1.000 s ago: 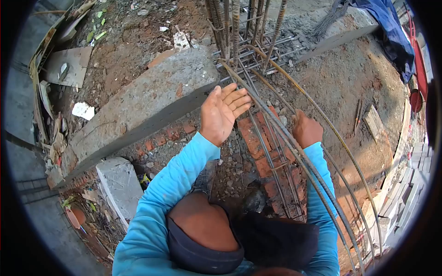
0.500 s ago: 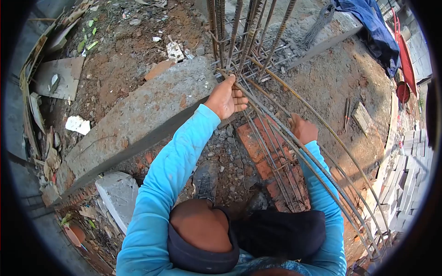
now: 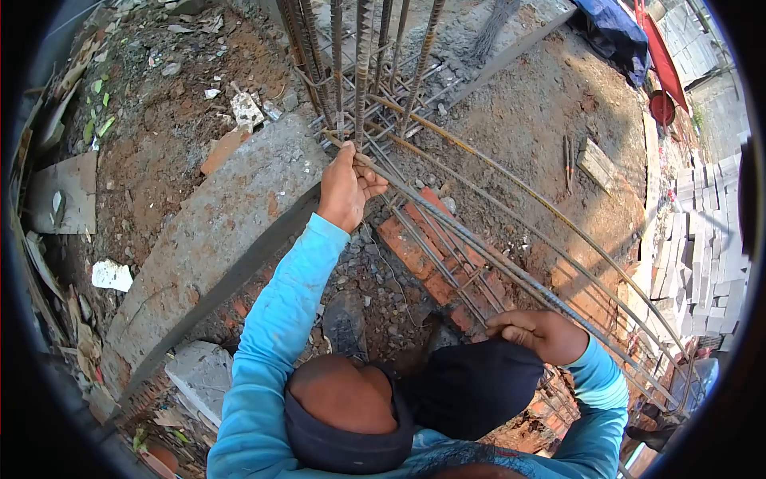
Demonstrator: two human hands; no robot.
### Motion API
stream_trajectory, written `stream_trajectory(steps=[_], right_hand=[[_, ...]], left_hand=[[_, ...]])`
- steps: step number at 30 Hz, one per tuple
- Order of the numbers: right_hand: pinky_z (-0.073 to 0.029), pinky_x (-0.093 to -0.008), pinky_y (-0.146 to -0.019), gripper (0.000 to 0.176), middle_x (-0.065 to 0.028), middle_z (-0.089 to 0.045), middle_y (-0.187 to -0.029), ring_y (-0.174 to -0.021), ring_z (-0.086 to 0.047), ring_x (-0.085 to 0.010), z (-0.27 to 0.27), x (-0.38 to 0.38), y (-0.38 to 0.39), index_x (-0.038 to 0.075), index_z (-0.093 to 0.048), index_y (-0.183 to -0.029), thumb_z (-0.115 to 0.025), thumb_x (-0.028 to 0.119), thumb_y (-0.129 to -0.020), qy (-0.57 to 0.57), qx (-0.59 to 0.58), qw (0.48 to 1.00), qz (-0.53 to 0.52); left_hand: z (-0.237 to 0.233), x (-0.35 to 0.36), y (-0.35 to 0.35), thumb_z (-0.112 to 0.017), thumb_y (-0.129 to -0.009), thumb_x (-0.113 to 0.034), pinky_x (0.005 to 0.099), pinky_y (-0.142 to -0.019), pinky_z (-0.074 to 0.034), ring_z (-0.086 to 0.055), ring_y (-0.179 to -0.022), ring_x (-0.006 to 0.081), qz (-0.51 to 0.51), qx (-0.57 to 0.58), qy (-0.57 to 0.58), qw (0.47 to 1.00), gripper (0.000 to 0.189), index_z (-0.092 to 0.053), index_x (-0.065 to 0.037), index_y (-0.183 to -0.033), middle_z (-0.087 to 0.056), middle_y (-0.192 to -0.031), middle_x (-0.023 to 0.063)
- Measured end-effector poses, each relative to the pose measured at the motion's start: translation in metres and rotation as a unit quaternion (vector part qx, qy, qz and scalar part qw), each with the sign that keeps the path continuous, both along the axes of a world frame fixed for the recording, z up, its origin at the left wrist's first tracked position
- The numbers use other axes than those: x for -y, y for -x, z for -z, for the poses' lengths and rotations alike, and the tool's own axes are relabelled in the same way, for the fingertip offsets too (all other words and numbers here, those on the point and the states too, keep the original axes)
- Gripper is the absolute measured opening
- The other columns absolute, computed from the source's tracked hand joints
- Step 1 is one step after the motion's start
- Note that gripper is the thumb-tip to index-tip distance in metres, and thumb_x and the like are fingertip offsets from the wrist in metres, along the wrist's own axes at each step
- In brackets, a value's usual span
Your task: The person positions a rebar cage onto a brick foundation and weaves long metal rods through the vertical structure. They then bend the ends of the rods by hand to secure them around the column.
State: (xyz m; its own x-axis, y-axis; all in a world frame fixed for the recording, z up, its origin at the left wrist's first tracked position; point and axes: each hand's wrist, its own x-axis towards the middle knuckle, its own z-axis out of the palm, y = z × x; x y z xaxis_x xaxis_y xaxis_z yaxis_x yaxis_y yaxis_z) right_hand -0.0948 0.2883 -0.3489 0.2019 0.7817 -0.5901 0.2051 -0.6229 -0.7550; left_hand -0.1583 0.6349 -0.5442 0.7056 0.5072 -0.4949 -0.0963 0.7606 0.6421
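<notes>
My left hand (image 3: pixel 349 190) is closed on a steel rebar (image 3: pixel 447 217) near its far end, at the foot of the upright column bars (image 3: pixel 361 76). This long bar slants down to the lower right. My right hand (image 3: pixel 536 331) is at my dark-clad knee (image 3: pixel 483 383), with thumb and fingers pressed together. It is close to the near end of a tied rebar cage (image 3: pixel 471 283) that lies over red bricks; what the fingers hold, if anything, cannot be made out. Two rusty rebars (image 3: pixel 550 209) run alongside on the right.
A concrete beam (image 3: pixel 215 211) runs diagonally on the left, with a concrete block (image 3: pixel 195 375) below it. Stacked grey blocks (image 3: pixel 702 247), a red wheelbarrow (image 3: pixel 661 60) and a blue tarp (image 3: pixel 614 36) stand on the right. Rubble and soil surround me.
My right hand has moved back from the bars toward my knee, its fingers now pinched. My left hand stays at the bar's end. The view has shifted to the right.
</notes>
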Motion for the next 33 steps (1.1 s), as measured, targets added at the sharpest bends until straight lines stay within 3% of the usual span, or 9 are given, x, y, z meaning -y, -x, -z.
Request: stream_trajectory(steps=[2,4,7,8,14,21,23,26,33], right_hand=[[-0.055,-0.0365,-0.082,0.034,-0.0174,-0.071,-0.104,-0.095,-0.071,-0.0248,-0.052,-0.027,-0.001,-0.001,-0.062,-0.123,-0.063,0.019,-0.096,-0.074,0.076,0.987,-0.122],[-0.055,-0.0348,-0.081,0.027,-0.0177,-0.071,-0.105,-0.095,-0.071,-0.0245,-0.08,-0.042,0.001,-0.001,-0.064,-0.119,-0.063,0.013,-0.095,-0.071,0.09,0.992,0.046],[-0.053,-0.0364,-0.075,0.024,-0.0187,-0.068,-0.094,-0.085,-0.068,-0.0309,-0.047,-0.048,-0.048,-0.002,-0.064,-0.114,-0.062,0.006,-0.091,-0.163,0.444,0.872,0.124],[-0.051,-0.0403,-0.084,0.032,-0.0217,-0.066,-0.104,-0.098,-0.065,-0.0351,-0.039,-0.046,-0.075,-0.001,-0.06,-0.12,-0.063,0.012,-0.091,-0.08,0.47,0.872,0.112],[-0.045,-0.0463,-0.098,0.05,-0.026,-0.061,-0.12,-0.115,-0.057,-0.0406,0.04,-0.066,-0.144,0.0,-0.052,-0.132,-0.054,0.039,-0.1,0.03,0.444,0.892,-0.074],[-0.047,-0.0495,-0.088,0.044,-0.0265,-0.067,-0.105,-0.101,-0.064,-0.0411,0.092,-0.133,-0.163,-0.001,-0.06,-0.12,-0.051,0.037,-0.102,0.093,0.19,0.977,-0.024],[-0.047,-0.0514,-0.082,0.039,-0.0252,-0.068,-0.093,-0.093,-0.065,-0.0424,0.106,-0.117,-0.162,-0.002,-0.063,-0.107,-0.048,0.035,-0.103,-0.02,0.264,0.964,0.009],[-0.047,-0.0523,-0.081,0.035,-0.0266,-0.066,-0.09,-0.09,-0.062,-0.0466,0.097,-0.115,-0.161,0.0,-0.063,-0.105,-0.049,0.032,-0.102,0.009,0.296,0.955,-0.007],[-0.046,-0.0523,-0.08,0.033,-0.028,-0.065,-0.092,-0.091,-0.061,-0.0481,0.083,-0.109,-0.155,0.001,-0.063,-0.111,-0.051,0.031,-0.101,0.019,0.326,0.945,-0.017]], left_hand=[[-0.005,-0.003,0.001,-0.04,-0.106,-0.044,0.041,-0.065,-0.054,-0.063,-0.066,0.0233,0.014,-0.014,-0.004,1.0,0.043,-0.058,-0.009,-0.089,-0.056,-0.067,0.0041],[-0.008,-0.002,0.002,-0.038,-0.106,-0.043,0.0414,-0.065,-0.055,-0.062,-0.066,0.0235,0.016,-0.027,-0.008,0.999,0.043,-0.058,-0.008,-0.09,-0.056,-0.069,0.0057],[-0.01,0.0,-0.001,-0.038,-0.106,-0.043,0.0423,-0.065,-0.055,-0.061,-0.068,0.0235,0.011,-0.054,-0.018,0.998,0.043,-0.057,-0.007,-0.09,-0.057,-0.072,0.0072],[-0.01,-0.001,-0.002,-0.038,-0.106,-0.043,0.0423,-0.065,-0.055,-0.061,-0.068,0.0235,0.017,-0.054,-0.024,0.998,0.043,-0.057,-0.007,-0.09,-0.057,-0.072,0.0072],[-0.008,0.005,-0.004,-0.034,-0.107,-0.042,0.0412,-0.065,-0.055,-0.065,-0.077,0.0281,-0.015,-0.052,-0.003,0.999,0.042,-0.054,-0.008,-0.091,-0.058,-0.081,0.01],[-0.03,0.012,-0.016,-0.028,-0.108,-0.041,0.0462,-0.07,-0.057,-0.067,-0.088,0.0313,-0.064,-0.043,0.09,0.993,0.042,-0.048,-0.006,-0.095,-0.059,-0.088,0.0126],[-0.035,0.019,-0.023,-0.026,-0.108,-0.041,0.0454,-0.065,-0.054,-0.063,-0.076,0.0268,-0.089,-0.051,0.101,0.989,0.041,-0.045,-0.008,-0.092,-0.056,-0.082,0.0092],[-0.038,0.034,-0.041,-0.025,-0.108,-0.043,0.0426,-0.058,-0.04,-0.035,-0.056,0.018,-0.201,-0.049,0.119,0.971,0.042,-0.038,-0.012,-0.083,-0.038,-0.067,0.0028],[-0.048,0.04,-0.051,-0.027,-0.107,-0.045,0.0326,-0.049,-0.028,-0.027,-0.048,0.0135,-0.268,-0.08,0.144,0.949,0.04,-0.038,-0.015,-0.083,-0.028,-0.061,-0.0017]])
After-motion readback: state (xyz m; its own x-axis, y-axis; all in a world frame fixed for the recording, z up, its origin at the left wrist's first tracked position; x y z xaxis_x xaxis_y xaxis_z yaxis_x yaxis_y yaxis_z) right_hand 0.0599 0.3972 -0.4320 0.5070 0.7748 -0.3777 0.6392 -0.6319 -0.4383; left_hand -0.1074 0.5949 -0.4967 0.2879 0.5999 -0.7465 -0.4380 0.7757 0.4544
